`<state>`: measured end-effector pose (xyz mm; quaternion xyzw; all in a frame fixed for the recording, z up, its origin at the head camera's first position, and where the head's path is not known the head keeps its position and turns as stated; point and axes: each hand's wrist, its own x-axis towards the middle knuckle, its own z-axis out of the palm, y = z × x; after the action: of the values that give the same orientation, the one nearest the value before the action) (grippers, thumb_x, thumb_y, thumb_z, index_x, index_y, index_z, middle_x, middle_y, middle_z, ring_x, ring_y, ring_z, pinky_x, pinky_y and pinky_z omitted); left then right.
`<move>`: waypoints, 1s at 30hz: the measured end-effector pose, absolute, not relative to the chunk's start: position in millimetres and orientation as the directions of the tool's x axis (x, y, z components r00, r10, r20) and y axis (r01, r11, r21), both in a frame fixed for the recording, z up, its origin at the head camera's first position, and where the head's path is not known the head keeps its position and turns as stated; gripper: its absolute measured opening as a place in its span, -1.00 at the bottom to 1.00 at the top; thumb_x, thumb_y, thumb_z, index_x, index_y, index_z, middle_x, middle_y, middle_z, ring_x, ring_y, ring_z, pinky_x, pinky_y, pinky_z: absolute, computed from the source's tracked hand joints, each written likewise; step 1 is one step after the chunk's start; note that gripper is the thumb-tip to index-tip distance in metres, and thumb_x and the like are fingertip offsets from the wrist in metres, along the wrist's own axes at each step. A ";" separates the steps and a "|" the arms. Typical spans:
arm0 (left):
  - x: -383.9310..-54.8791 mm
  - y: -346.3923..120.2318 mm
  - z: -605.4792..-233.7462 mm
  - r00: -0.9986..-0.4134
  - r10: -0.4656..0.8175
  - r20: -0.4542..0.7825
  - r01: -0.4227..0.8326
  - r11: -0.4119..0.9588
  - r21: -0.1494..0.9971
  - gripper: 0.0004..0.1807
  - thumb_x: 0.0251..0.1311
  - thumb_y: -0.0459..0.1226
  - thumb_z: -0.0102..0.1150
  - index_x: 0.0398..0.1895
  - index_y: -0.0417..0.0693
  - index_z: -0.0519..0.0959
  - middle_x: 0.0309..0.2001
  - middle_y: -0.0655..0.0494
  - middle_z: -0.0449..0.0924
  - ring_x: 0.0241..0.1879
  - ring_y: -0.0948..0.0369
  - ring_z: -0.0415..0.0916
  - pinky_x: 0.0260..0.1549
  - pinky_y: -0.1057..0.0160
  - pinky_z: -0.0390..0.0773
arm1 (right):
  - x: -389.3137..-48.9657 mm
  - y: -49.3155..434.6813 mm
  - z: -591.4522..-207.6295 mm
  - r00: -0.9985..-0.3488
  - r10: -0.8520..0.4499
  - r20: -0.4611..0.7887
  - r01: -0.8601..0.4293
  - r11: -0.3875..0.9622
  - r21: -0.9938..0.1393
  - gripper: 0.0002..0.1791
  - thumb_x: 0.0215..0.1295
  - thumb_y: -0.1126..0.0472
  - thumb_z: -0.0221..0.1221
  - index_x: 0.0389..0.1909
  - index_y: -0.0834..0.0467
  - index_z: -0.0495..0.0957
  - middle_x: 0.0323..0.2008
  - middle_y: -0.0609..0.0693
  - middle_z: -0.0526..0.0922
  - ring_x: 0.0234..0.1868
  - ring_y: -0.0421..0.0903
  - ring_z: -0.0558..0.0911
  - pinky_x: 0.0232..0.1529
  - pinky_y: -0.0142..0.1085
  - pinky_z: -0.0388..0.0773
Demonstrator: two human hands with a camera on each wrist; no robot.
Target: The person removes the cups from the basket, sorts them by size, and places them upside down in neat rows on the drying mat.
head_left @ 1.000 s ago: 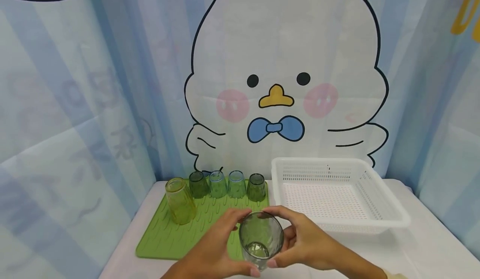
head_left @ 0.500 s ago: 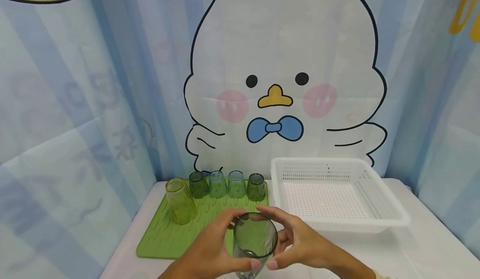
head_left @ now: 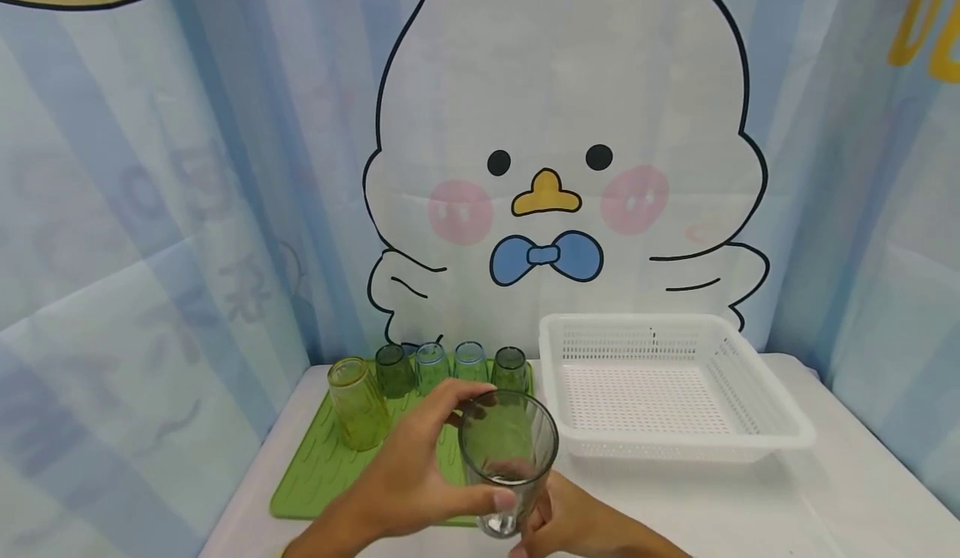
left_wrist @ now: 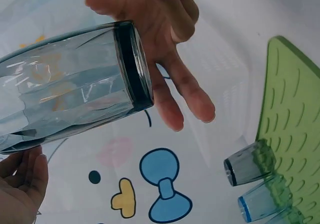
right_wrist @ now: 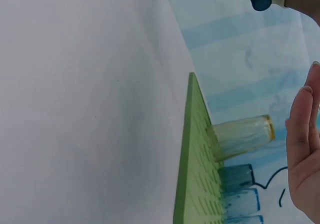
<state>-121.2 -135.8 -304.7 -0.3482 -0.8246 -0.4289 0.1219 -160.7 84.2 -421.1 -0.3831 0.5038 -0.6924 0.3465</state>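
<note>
My left hand (head_left: 401, 479) grips a tall grey-tinted drinking glass (head_left: 517, 458) near its rim, thumb on the near side and fingers around the far side. The glass leans slightly, mouth up, over the front edge of the green ridged mat (head_left: 315, 466). Just below and to the right, my right hand (head_left: 573, 520) is close to the glass's base. In the left wrist view that right hand (left_wrist: 155, 28) has its fingers spread beside the thick base, not curled around it. Straight fingers (right_wrist: 300, 129) show at the edge of the right wrist view.
Upside down on the mat stand a tall yellow glass (head_left: 358, 408) and a back row of small glasses, including a dark green one (head_left: 395, 372) and a grey-green one (head_left: 511, 369). A white perforated basket (head_left: 675, 445) sits at right on the white-covered table (head_left: 720, 508). Printed curtains enclose the table.
Both hands were at the glass's upper part. The right hand has come off there and moved down to the base, while the left has raised the glass slightly.
</note>
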 end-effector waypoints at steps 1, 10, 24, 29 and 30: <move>-121.6 -135.7 -304.8 -0.722 0.473 0.505 0.684 0.385 0.619 -0.18 -0.08 0.05 0.43 0.28 0.17 0.27 0.07 0.22 0.42 -0.05 0.24 0.45 -0.14 0.26 0.52 | -160.5 81.6 -423.4 -0.464 -0.863 0.200 0.084 -0.267 -0.960 -0.18 0.10 0.38 0.20 0.37 0.30 0.03 0.06 0.05 0.50 -0.08 -0.19 0.55 -0.14 -0.36 0.54; -120.8 -140.9 -310.3 -0.752 0.446 0.485 0.649 0.374 0.663 -0.14 -0.12 0.01 0.47 0.29 0.17 0.26 0.09 0.24 0.41 0.00 0.24 0.43 -0.10 0.24 0.52 | -161.6 84.3 -424.8 -0.542 -0.826 0.151 0.066 -0.221 -0.973 -0.34 0.13 0.29 0.28 0.25 0.32 0.27 -0.18 -0.03 0.59 -0.30 -0.22 0.57 -0.38 -0.39 0.56; -123.8 -165.8 -328.7 -0.803 0.401 0.440 0.589 0.428 0.685 -0.15 -0.08 0.02 0.43 0.32 0.13 0.26 0.06 0.28 0.43 -0.03 0.24 0.45 -0.13 0.24 0.52 | -171.3 116.8 -408.4 -0.689 -0.711 0.145 0.027 -0.224 -0.974 -0.44 0.19 0.32 0.22 0.22 0.24 0.30 -0.17 0.07 0.58 -0.39 -0.18 0.60 -0.40 -0.35 0.56; -125.0 -169.1 -333.1 -0.866 0.367 0.340 0.485 0.456 0.746 -0.19 -0.05 -0.02 0.42 0.30 0.21 0.26 0.04 0.27 0.44 -0.04 0.25 0.45 -0.12 0.23 0.52 | -174.2 125.1 -400.7 -0.731 -0.663 0.161 -0.012 -0.224 -0.975 -0.46 0.20 0.35 0.19 0.22 0.19 0.31 -0.19 0.05 0.58 -0.43 -0.18 0.59 -0.43 -0.36 0.54; -125.2 -169.6 -334.1 -0.873 0.362 0.325 0.471 0.462 0.751 -0.19 -0.06 -0.02 0.43 0.30 0.21 0.26 0.04 0.27 0.45 -0.04 0.25 0.45 -0.13 0.23 0.52 | -174.8 126.1 -399.4 -0.739 -0.653 0.167 -0.022 -0.224 -0.974 -0.45 0.19 0.36 0.19 0.22 0.19 0.31 -0.19 0.06 0.57 -0.43 -0.18 0.59 -0.44 -0.35 0.55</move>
<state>-125.2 -169.6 -334.1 -0.2443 -0.8528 -0.4576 0.0596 -174.8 126.1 -399.4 -0.2890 0.5837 -0.7271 0.2171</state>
